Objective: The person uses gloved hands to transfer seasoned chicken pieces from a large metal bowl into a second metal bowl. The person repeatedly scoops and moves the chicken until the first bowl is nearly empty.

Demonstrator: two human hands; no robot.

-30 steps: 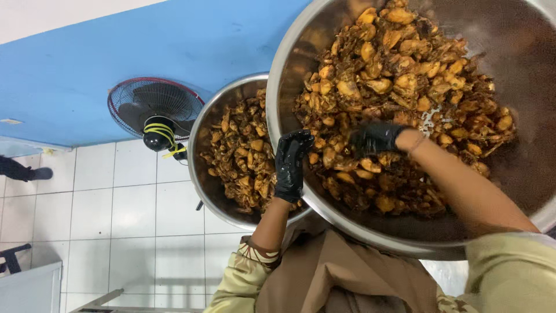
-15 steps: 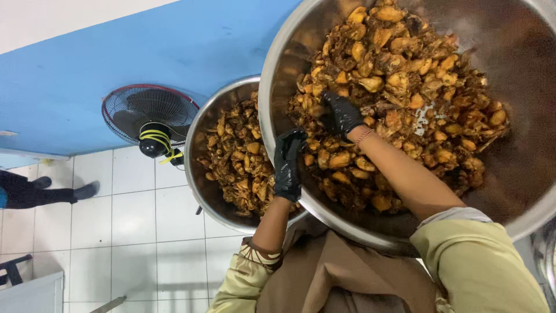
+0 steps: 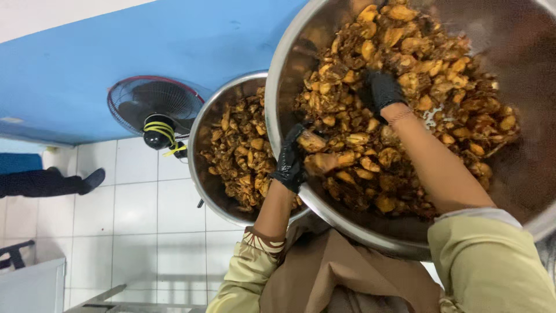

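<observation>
A large steel bowl holds a heap of brown fried food pieces. A smaller steel bowl to its left holds more of the same food. My left hand, in a black glove, is at the big bowl's near rim, its fingers closed on a brown piece. My right hand, also black-gloved, is pressed into the middle of the heap with its fingertips buried among the pieces. Both arms wear pale yellow sleeves.
A standing fan with a black hub sits left of the small bowl, against a blue surface. White tiles lie below. Another person's dark leg and shoe reach in from the left edge. A grey box corner is at bottom left.
My right hand has moved deeper and farther up into the heap. My left hand has shifted right from between the bowls to the big bowl's rim and closed on a piece.
</observation>
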